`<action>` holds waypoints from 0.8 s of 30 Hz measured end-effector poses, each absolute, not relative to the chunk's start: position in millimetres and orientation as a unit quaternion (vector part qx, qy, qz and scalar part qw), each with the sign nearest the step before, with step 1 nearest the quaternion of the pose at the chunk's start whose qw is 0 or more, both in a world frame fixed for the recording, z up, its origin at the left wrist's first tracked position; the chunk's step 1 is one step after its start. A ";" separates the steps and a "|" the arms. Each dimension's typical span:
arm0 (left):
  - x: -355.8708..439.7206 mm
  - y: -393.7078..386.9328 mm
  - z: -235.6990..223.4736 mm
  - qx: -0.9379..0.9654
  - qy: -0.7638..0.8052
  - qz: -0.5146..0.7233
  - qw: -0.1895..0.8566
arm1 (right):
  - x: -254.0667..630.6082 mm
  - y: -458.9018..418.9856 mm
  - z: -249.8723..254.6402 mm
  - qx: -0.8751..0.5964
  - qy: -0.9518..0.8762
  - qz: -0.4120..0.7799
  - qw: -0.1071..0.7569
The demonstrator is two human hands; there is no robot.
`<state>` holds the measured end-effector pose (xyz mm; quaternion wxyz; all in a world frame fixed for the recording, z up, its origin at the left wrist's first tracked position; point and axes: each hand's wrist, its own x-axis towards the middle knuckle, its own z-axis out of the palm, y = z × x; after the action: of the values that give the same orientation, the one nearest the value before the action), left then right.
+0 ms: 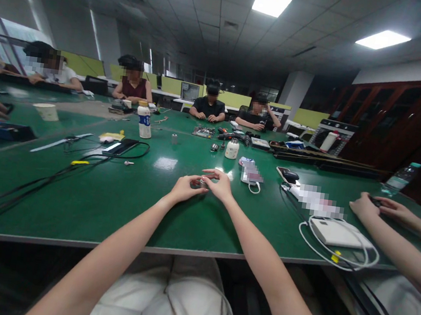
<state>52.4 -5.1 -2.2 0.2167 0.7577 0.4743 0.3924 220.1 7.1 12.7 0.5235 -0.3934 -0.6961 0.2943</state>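
Observation:
Both my hands meet over the green table [117, 217], a short way in from its front edge. Between them is a small silvery cylindrical piece [202, 183], mostly covered by fingers. My left hand [185, 189] curls round its left side with thumb and fingers. From the right, my right hand [220, 185] closes on the same piece, its fingers reaching across the top. Too little of the piece shows to tell its exact kind. Farther back stands a small grey cylinder [174, 139], and a white jar [232, 149] sits beyond my right hand.
Black cables [89, 162] run along the left. A bottle with a blue label [144, 120] and a paper cup [46, 111] stand farther back. On the right lie a white box [340, 233] with coiled cable and a phone [284, 175]; a neighbour's hands [378, 208] work beside them.

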 end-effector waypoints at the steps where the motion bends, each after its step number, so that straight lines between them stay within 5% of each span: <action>1: 52.5 -5.0 -2.2 0.757 0.476 0.392 0.216 | 223.5 10.3 13.8 -0.389 -0.686 0.306 0.533; 5: 53.1 -4.9 -1.5 0.752 0.486 0.390 0.215 | 254.4 23.9 12.2 -0.385 -0.660 0.348 0.543; 12: 53.8 -4.2 -1.5 0.751 0.486 0.388 0.223 | 290.7 32.6 -15.4 -0.426 -0.708 0.404 0.393; 19: 53.0 -3.1 -4.9 0.743 0.477 0.396 0.253 | 285.2 32.0 -17.7 -0.408 -0.717 0.368 0.429; 24: 51.5 -2.1 -5.8 0.744 0.473 0.394 0.259 | 263.8 27.2 -1.9 -0.391 -0.663 0.335 0.544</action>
<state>51.5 -2.1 -5.8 0.2591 0.7442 0.4734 0.3936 263.8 27.2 -1.9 0.5436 -0.3908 -0.6630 0.3351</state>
